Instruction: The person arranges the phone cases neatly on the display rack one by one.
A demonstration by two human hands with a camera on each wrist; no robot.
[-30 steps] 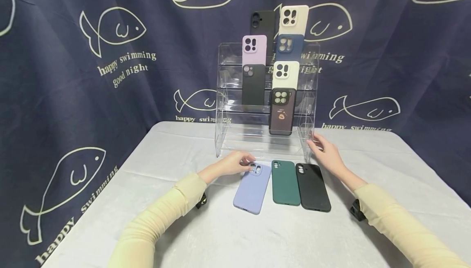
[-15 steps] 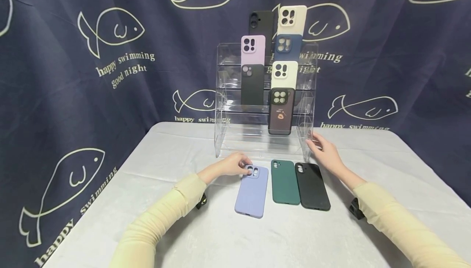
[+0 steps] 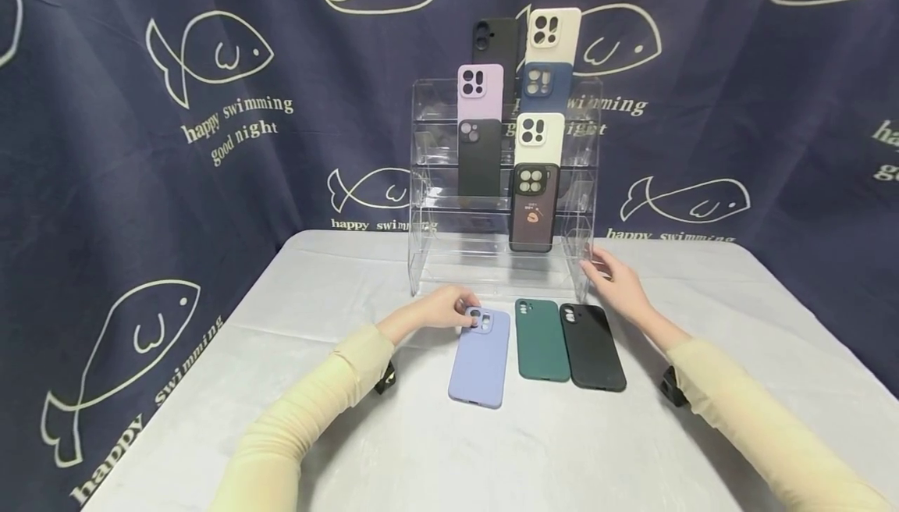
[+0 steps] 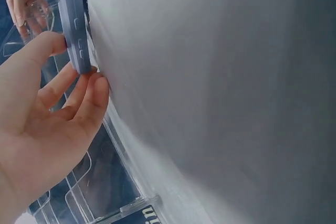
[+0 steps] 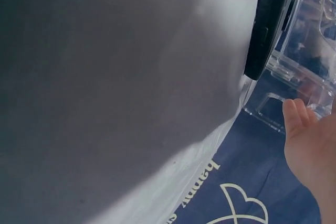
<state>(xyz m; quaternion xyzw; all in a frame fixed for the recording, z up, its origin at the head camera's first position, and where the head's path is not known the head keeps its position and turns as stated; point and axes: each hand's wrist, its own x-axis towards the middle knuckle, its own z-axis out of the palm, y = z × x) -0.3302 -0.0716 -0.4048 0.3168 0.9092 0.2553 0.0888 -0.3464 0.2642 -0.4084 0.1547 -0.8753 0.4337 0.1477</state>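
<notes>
A lavender-blue phone case (image 3: 479, 360) stands at a slant toward me in the head view, its camera end uppermost. My left hand (image 3: 448, 307) pinches its upper left corner. In the left wrist view the thumb (image 4: 47, 45) presses one face and the fingertips lie at the end of the case. To its right a green phone case (image 3: 542, 340) and a black phone case (image 3: 593, 346) lie side by side. My right hand (image 3: 618, 286) rests with its fingers against the right side of the clear display rack (image 3: 463, 268). Nothing is grasped from its shelves.
Several more cases stand on the rack's tiers, among them a lilac case (image 3: 481, 106), a dark case with a printed picture (image 3: 532, 215) and a blue case (image 3: 551, 94). A white cloth covers the table (image 3: 337, 449). Behind hangs a navy fish-print curtain (image 3: 281, 153).
The lavender-blue case has turned slightly, its lower end swinging to the right while my left hand keeps its pinch. My right hand stays at the rack's side. The head view has shifted a little.
</notes>
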